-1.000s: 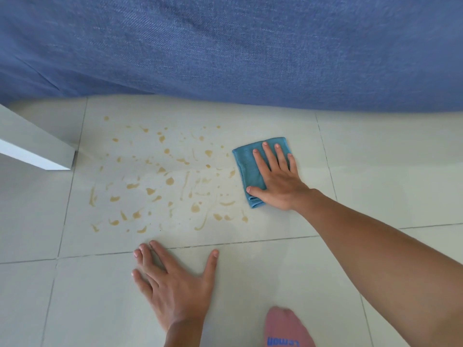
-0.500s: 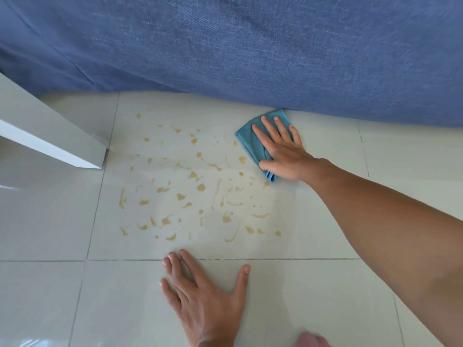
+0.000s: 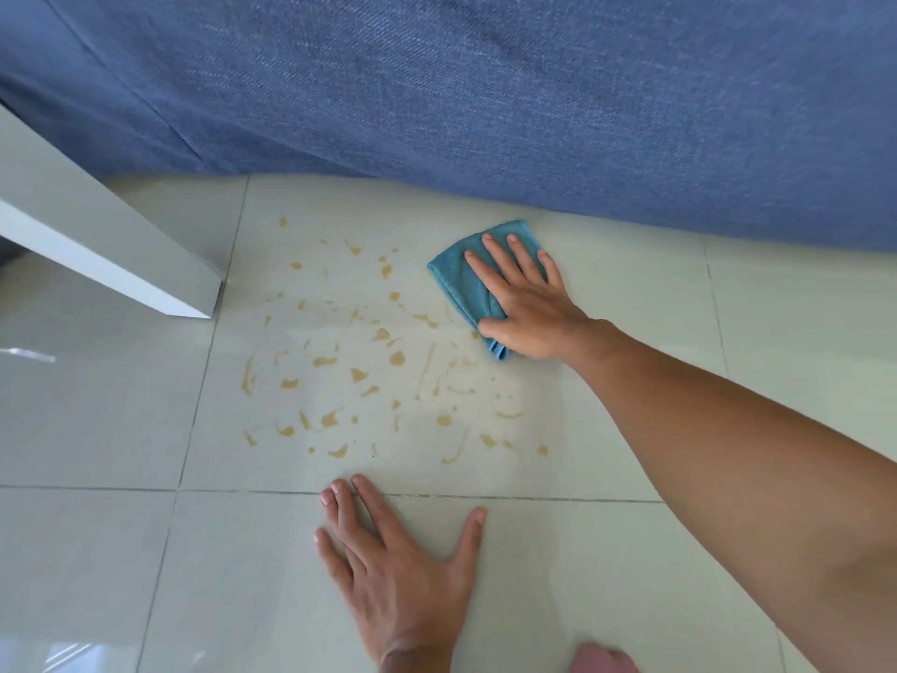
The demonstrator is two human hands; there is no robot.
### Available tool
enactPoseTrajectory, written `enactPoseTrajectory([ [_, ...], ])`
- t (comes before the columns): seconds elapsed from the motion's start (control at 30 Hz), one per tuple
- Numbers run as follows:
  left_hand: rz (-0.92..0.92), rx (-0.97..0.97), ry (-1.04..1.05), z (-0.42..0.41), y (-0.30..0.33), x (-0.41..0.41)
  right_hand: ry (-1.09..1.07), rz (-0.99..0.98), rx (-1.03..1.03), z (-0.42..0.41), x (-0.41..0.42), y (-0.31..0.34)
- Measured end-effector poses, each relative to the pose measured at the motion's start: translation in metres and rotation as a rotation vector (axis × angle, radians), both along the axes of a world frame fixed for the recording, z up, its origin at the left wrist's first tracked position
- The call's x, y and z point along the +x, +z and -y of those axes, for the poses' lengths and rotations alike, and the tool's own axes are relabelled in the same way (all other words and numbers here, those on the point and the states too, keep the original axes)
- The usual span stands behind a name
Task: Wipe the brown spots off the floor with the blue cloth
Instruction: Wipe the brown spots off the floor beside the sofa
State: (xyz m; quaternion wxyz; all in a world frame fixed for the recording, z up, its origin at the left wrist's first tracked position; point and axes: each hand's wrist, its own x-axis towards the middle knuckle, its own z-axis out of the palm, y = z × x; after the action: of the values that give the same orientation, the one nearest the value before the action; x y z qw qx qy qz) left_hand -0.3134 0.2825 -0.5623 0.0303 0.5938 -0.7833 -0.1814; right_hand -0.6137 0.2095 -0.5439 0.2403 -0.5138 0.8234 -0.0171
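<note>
Several brown spots point(image 3: 383, 376) and streaks are scattered over one pale floor tile point(image 3: 291, 454). At the far right edge of that patch lies the folded blue cloth point(image 3: 461, 284), flat on the floor. My right hand point(image 3: 526, 308) presses down on the cloth with fingers spread and the thumb along its near edge. My left hand point(image 3: 398, 570) rests flat on the tile nearer to me, palm down and fingers apart, just below the grout line and holding nothing.
A blue fabric sofa front point(image 3: 485, 99) runs along the far side, close behind the cloth. A white furniture leg point(image 3: 97, 250) stands on the floor at the left of the spots. A pink toe of a slipper point(image 3: 602, 660) shows at the bottom edge.
My right hand slid the cloth away from me, towards the sofa, along the right side of the spots. The left hand stayed flat on the floor.
</note>
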Motion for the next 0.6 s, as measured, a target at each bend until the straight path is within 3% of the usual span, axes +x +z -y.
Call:
enactPoseTrajectory([
  [0.6,0.053,-0.02,0.004,-0.005,0.008,-0.001,-0.213,-0.011,0.117,-0.138,0.022,0.003],
])
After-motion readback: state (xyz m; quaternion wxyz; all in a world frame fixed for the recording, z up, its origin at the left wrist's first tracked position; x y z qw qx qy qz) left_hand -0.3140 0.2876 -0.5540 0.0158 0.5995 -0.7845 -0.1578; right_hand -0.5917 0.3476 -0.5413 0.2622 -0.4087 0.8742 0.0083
